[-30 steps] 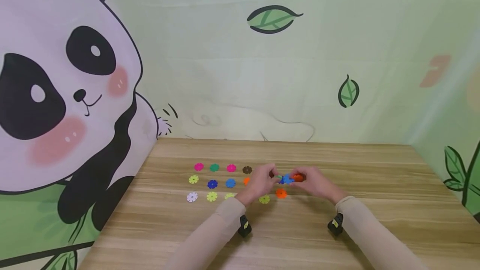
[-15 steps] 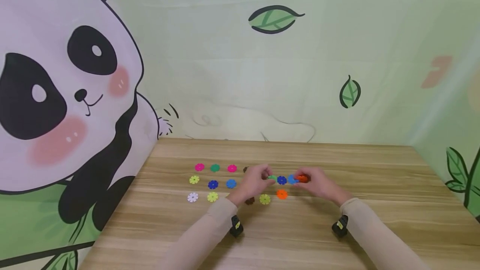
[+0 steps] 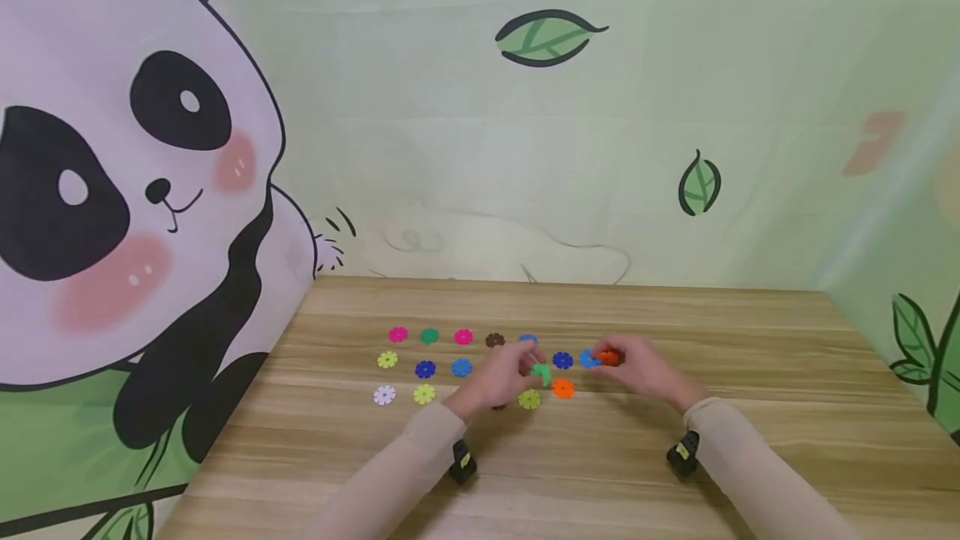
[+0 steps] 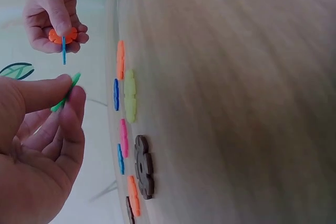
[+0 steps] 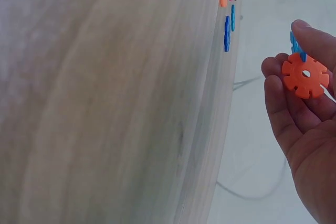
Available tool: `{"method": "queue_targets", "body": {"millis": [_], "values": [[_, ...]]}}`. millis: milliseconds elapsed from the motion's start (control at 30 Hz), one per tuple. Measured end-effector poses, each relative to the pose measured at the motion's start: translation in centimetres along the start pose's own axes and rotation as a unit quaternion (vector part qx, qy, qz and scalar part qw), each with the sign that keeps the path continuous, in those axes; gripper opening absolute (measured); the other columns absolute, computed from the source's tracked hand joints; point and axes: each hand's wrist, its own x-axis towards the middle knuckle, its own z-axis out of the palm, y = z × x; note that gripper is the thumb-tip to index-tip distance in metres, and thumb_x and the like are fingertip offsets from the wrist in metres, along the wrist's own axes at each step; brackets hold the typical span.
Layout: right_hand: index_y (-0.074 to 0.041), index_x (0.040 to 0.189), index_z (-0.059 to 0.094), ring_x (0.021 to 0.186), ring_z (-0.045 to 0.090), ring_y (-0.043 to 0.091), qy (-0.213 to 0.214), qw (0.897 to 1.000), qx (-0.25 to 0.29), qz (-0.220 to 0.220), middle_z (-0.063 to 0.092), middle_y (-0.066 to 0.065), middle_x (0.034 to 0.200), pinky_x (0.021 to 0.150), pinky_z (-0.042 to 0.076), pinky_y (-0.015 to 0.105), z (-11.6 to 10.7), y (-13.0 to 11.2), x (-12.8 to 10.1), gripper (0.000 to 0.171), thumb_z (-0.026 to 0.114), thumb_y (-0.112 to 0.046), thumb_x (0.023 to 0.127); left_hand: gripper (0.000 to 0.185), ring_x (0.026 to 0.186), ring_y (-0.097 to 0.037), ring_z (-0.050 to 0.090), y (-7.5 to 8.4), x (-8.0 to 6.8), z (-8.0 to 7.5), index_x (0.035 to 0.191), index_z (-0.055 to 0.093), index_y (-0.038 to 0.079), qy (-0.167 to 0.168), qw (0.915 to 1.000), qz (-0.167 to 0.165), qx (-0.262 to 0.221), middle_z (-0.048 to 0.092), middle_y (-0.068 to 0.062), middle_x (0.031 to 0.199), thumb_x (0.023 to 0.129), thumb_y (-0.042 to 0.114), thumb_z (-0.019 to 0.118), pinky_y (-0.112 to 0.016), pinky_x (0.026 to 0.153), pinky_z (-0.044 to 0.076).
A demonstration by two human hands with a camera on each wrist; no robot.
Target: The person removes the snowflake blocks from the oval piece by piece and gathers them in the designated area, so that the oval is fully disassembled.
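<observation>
Between thumb and fingertips, my left hand pinches a green notched flower-shaped disc, seen nearly edge-on in the left wrist view. My right hand holds an orange notched disc joined at right angles to a light blue disc; its thumb presses near the joint. A gap separates the green disc from the joined pair. On the table under and between the hands lie a dark blue disc, an orange disc and a yellow-green disc. The left hand hides part of the rows.
Several more flat discs lie in rows on the wooden table to the left, among them a pink disc, a white disc and a brown disc. A printed cloth wall stands behind the table.
My left hand has moved left and nearer to me with the green disc, which has tilted. My right hand has shifted slightly right with the joined discs. The dark blue disc now shows between them.
</observation>
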Motion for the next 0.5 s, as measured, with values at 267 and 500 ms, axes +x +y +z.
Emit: {"method": "queue_targets", "body": {"millis": [267,500], "values": [[-0.009,0.094,0.067,0.079,0.055,0.014,-0.009,1.0,0.012,0.017,0.065,0.001,0.092,0.069,0.048,0.027,0.0,0.0,0.0,0.012,0.073,-0.012,0.083,0.034,0.085,-0.009,0.059,-0.3,-0.4,0.5,0.109,0.063,0.009,-0.037,0.9985,0.029,-0.027,0.062,0.002,0.094,0.078,0.002,0.075,-0.02,0.075,0.049],[-0.007,0.093,0.067,0.079,0.055,0.014,-0.008,1.0,0.014,0.008,0.066,0.003,0.092,0.068,0.049,0.026,0.0,0.1,-0.1,0.012,0.073,-0.011,0.083,0.029,0.082,-0.009,0.058,0.3,-0.6,1.1,0.104,0.063,0.005,-0.072,0.996,0.031,-0.042,0.061,0.002,0.09,0.078,0.001,0.075,-0.02,0.074,0.049]]}}
